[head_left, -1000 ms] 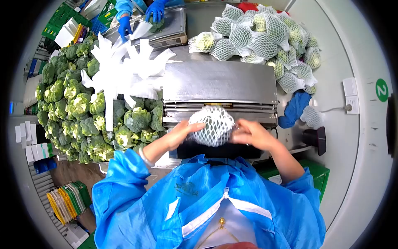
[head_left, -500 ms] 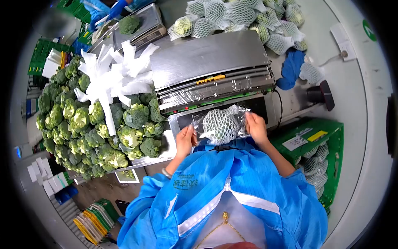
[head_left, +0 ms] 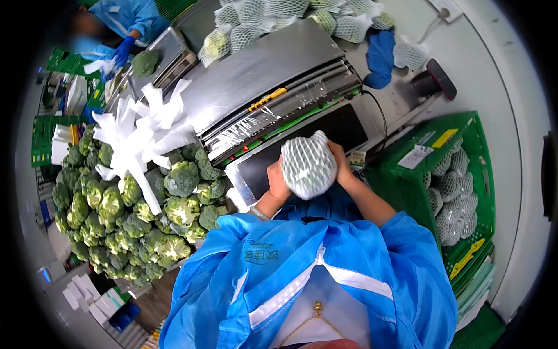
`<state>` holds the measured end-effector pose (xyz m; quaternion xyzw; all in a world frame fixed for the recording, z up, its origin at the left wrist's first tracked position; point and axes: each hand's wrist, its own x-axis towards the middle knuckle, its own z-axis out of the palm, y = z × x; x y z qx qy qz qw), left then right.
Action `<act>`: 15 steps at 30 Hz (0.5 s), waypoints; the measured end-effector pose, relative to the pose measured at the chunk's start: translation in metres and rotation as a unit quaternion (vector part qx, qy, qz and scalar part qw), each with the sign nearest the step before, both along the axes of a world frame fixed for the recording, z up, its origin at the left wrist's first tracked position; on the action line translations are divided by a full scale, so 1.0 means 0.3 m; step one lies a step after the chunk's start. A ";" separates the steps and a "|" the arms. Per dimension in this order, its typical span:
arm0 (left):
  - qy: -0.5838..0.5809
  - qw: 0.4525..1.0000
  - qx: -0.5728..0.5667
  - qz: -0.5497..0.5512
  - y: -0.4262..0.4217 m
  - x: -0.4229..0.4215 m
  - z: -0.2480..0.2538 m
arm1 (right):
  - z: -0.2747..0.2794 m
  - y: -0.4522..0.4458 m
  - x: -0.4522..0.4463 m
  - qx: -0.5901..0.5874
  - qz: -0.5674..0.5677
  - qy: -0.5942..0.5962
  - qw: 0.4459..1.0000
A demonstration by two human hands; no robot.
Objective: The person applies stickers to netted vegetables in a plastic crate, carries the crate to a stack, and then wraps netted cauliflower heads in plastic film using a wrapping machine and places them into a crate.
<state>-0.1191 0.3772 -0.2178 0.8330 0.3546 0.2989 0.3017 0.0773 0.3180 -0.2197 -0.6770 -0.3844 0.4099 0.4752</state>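
A broccoli head in a white foam net (head_left: 308,166), with shiny film around it, is held in front of my chest. My left hand (head_left: 278,181) grips its left side and my right hand (head_left: 339,163) its right side; the fingertips of both are partly hidden behind it. Just beyond stands the metal wrapping machine (head_left: 264,70), with a film roll and a black plate (head_left: 325,131) along its near side. At the left, bare broccoli heads (head_left: 116,227) lie piled up, with white foam nets (head_left: 136,136) on top.
To the right, a green crate (head_left: 485,174) holds several netted heads. More netted heads (head_left: 256,23) lie behind the machine, near a blue cloth (head_left: 380,58) and a black device (head_left: 433,81). At the upper left, a co-worker (head_left: 125,29) in blue gloves is beside a scale.
My hands have closed in around the netted head, and the film now lies against it. The view has turned, bringing the green crate further into sight.
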 end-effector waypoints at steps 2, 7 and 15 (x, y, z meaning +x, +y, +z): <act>-0.102 0.991 0.026 -0.080 -0.056 0.012 0.087 | -0.053 -0.161 -0.048 0.002 -0.001 0.394 0.919; -0.296 0.931 -0.021 -0.213 -0.129 0.056 0.345 | 0.325 -0.262 0.009 0.275 0.279 -0.112 0.913; -0.188 0.882 -0.397 -0.170 -0.395 0.283 0.482 | 0.595 -0.456 0.087 0.315 0.158 -0.068 0.933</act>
